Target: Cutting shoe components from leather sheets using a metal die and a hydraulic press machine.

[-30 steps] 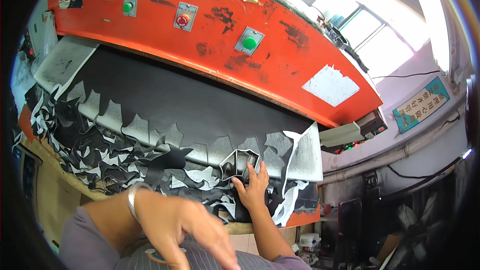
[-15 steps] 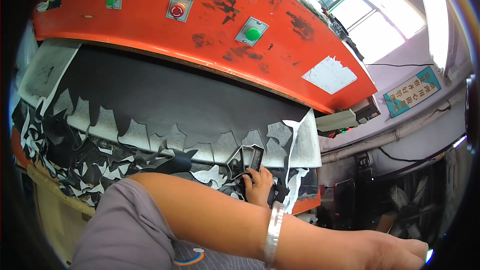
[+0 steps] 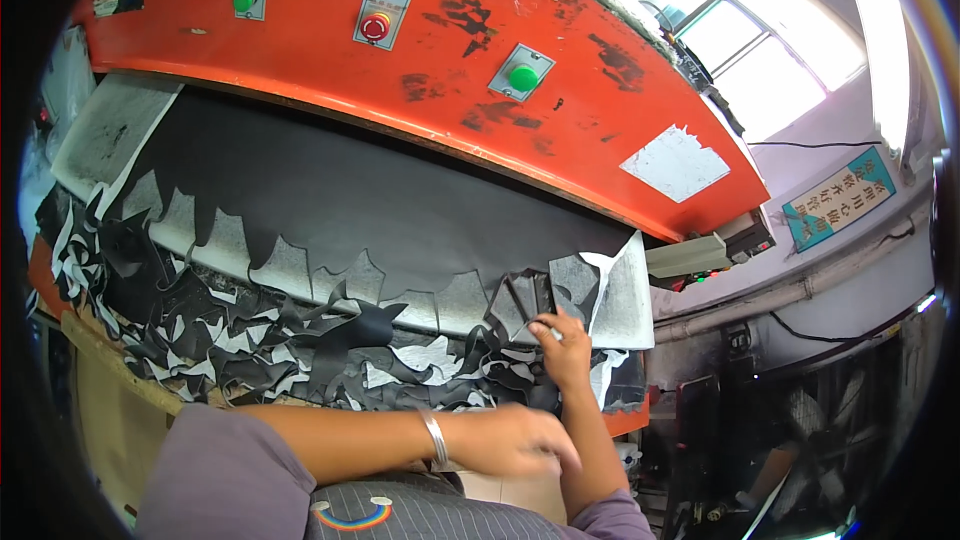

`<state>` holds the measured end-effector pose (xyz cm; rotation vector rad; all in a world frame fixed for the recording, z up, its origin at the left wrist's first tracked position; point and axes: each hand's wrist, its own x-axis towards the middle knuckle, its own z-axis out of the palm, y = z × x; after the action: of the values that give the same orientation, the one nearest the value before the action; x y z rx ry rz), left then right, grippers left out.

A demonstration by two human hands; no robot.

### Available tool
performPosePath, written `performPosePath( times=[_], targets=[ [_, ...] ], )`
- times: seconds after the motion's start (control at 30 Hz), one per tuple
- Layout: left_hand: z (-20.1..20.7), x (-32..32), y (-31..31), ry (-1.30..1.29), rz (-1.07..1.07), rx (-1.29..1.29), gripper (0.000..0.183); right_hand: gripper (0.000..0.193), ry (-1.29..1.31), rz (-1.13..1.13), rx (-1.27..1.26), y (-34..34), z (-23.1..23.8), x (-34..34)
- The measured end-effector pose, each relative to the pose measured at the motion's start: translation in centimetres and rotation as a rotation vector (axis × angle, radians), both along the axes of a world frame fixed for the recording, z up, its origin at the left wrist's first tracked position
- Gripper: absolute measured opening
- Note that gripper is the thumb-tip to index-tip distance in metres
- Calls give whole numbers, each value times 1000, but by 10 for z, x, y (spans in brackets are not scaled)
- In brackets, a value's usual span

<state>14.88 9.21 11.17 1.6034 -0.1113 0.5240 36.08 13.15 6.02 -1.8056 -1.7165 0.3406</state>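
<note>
Nearest, in front of the striped apron point(image 3: 440, 514), the left hand point(image 3: 512, 441), silver bracelet point(image 3: 434, 438) at its wrist, is blurred; it has come back from far to the right, where it stretched half a second ago, and now lies before the right forearm; its fingers look loosely bent, but I cannot tell whether they hold anything; beyond it the right hand point(image 3: 567, 345) has thumb and fingers clamped on the near right end of a metal frame point(image 3: 524, 298); the frame has shifted away from the person, off the near lip of the pale board point(image 3: 285, 266) and up to the ragged edge of the black sheet point(image 3: 350, 180), which leaves it over the uncovered strip there, just left of a pale notch; its rim, bright before, now looks dark; its long bars run from the hand toward the machine, far ends leaning left; whether it lies flat or tilted is hard to tell; cut scraps point(image 3: 240, 335) heap along the near side, to the left of the right hand; farther off stands the orange machine point(image 3: 330, 70), with a red button point(image 3: 375, 28) between two green ones; beyond it, to the right, is a bright window point(image 3: 765, 50)
</note>
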Motion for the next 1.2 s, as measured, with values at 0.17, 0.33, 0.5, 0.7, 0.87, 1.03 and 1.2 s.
performPosePath(
  times=[0.17,0.33,0.5,0.7,0.87,1.03,1.2],
  targets=[
    [-63,-11,32,476,707,126,24,23,29,121,134,62,-23,20],
    [-85,-1,53,472,1040,224,24,25,46,228,211,108,-44,28],
    [-100,23,66,545,1187,321,27,24,52,298,230,131,-52,34],
    [-113,49,82,650,1280,401,31,23,-20,391,197,139,-58,36],
    [-118,58,78,725,1278,437,34,34,23,356,217,132,-58,41],
    [-110,65,79,793,1308,416,36,33,-72,360,279,129,-62,46],
    [-111,66,79,823,1291,442,38,27,-52,356,313,125,-65,45]
  ],
)
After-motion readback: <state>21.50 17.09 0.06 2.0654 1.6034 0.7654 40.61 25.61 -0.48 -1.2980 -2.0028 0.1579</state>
